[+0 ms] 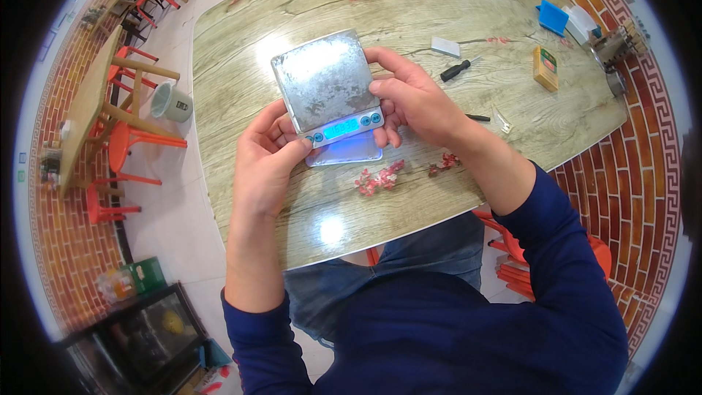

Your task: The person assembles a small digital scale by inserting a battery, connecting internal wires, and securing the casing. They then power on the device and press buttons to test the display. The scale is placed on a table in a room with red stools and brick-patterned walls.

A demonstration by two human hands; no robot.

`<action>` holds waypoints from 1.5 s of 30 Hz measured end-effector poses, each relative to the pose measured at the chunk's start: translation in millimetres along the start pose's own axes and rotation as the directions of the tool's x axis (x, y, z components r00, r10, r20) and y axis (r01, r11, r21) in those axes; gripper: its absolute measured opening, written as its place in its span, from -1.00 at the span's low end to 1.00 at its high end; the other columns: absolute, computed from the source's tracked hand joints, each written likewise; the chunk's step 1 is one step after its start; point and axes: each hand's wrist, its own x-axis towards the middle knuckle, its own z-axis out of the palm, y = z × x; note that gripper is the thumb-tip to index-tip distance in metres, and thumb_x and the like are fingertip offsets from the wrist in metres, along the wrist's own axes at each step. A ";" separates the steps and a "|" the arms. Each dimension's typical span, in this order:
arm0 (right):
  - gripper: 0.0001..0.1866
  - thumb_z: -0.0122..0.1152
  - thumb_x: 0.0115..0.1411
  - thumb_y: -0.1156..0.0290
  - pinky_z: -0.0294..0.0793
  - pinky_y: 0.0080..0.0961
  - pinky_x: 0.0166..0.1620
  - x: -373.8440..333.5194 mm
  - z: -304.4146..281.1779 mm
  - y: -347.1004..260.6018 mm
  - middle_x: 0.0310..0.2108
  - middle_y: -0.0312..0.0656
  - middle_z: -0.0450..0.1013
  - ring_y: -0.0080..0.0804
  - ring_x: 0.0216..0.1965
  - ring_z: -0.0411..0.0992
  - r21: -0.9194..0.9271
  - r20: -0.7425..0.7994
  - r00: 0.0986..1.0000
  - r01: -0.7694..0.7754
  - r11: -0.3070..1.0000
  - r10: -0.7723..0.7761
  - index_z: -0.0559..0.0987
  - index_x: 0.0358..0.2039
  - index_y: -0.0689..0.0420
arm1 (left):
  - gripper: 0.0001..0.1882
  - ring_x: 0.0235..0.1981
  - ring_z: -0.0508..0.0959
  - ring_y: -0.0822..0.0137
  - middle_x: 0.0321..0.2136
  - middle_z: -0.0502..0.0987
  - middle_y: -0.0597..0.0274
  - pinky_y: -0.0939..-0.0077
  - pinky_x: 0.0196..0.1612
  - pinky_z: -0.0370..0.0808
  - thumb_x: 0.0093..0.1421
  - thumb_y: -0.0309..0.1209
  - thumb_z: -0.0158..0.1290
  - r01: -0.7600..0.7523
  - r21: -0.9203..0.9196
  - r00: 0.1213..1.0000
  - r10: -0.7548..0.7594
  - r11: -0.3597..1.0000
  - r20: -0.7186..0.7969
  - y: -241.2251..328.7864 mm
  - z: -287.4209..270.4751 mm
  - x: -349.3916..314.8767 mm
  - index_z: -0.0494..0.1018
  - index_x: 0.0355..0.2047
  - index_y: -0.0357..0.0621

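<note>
I hold a small silver digital scale with a square metal platform and a lit blue display strip above the wooden table. My left hand grips its near left corner, thumb beside the display. My right hand holds its right edge, thumb on the front right corner near the buttons. The scale is tilted toward me, and its blue glow reflects on the glossy tabletop below.
On the table to the right lie a black-handled screwdriver, a small grey block, a thin black pen, a yellow-brown box and blue and white items. A pale bucket and red stools stand left.
</note>
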 end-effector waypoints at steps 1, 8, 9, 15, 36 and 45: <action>-0.45 -0.03 0.58 0.41 0.61 -0.53 -0.54 0.1 -0.1 0.0 -0.18 -0.05 0.64 -0.38 -0.51 0.64 -0.008 0.008 1.000 0.007 1.000 -0.007 0.28 0.53 0.15 | -0.31 -0.10 0.74 0.31 -0.08 0.73 0.07 0.42 -0.03 0.71 0.21 -0.80 0.15 -0.001 -0.002 1.000 0.001 1.000 -0.004 -0.3 0.2 -0.3 0.45 0.40 -0.47; -0.46 -0.05 0.58 0.42 0.63 -0.53 -0.53 0.1 -0.6 0.9 -0.14 -0.05 0.63 -0.39 -0.52 0.64 -0.018 0.023 0.999 0.025 1.000 -0.025 0.29 0.52 0.16 | -0.34 -0.05 0.75 0.30 -0.05 0.74 0.04 0.39 0.03 0.72 0.23 -0.79 0.15 -0.022 0.035 0.999 0.023 0.999 -0.031 0.6 1.4 -2.2 0.46 0.39 -0.48; -0.46 -0.04 0.57 0.42 0.63 -0.53 -0.54 0.1 -1.1 0.9 -0.13 -0.04 0.63 -0.38 -0.52 0.64 -0.016 0.014 1.000 0.017 1.000 -0.017 0.29 0.52 0.16 | -0.34 -0.04 0.74 0.30 -0.03 0.74 0.03 0.39 0.04 0.71 0.24 -0.79 0.14 -0.017 0.032 0.999 0.018 0.999 -0.034 0.9 1.7 -1.9 0.46 0.39 -0.48; -0.43 -0.05 0.57 0.42 0.62 -0.51 -0.55 1.4 -2.7 1.8 -0.13 -0.01 0.62 -0.35 -0.53 0.64 0.020 -0.014 1.000 0.005 1.000 -0.004 0.26 0.53 0.19 | -0.39 0.05 0.72 0.30 0.03 0.73 0.00 0.36 0.11 0.70 0.29 -0.75 0.16 -0.016 -0.022 1.000 0.016 1.000 0.006 2.5 2.3 -1.5 0.46 0.39 -0.46; -0.45 -0.04 0.56 0.43 0.57 -0.56 -0.58 -0.3 -2.1 -1.4 -0.21 -0.06 0.64 -0.40 -0.57 0.61 -0.001 -0.034 0.999 0.030 1.000 -0.030 0.31 0.51 0.23 | -0.43 -0.08 0.74 0.36 -0.03 0.75 0.03 0.44 -0.08 0.69 0.34 -0.70 0.26 -0.020 -0.011 1.000 0.020 1.000 -0.002 0.0 2.7 -2.7 0.49 0.36 -0.45; -0.50 -0.07 0.50 0.47 0.43 -0.61 -0.63 -2.3 -1.2 -3.7 -0.37 -0.15 0.63 -0.52 -0.64 0.51 0.045 0.023 1.000 -0.014 0.999 0.013 0.43 0.40 0.28 | -0.63 -0.16 0.69 0.52 -0.09 0.72 0.26 0.59 -0.17 0.62 0.67 -0.21 0.06 -0.005 -0.080 0.998 0.000 0.997 -0.064 -3.9 -3.8 4.9 0.58 0.23 -0.23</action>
